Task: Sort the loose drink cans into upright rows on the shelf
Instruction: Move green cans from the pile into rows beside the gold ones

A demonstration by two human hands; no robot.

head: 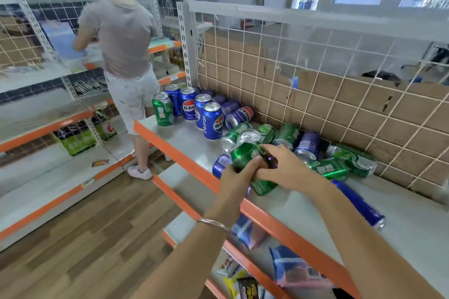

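Green can (244, 155) sits tilted in the left hand (239, 177), fingers wrapped round it; the right hand (285, 165) curls beside it, its hold unclear. A blue can (220, 164) lies just beside the left hand at the shelf edge (179, 156); a careless lift could roll it off.

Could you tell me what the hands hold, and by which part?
Left hand holds a green can, grip round its side; right hand unclear.

My forearms reach toward 12 o'clock — left hand (239, 173) and right hand (285, 165) meet, fingers curled round one green can (243, 155)
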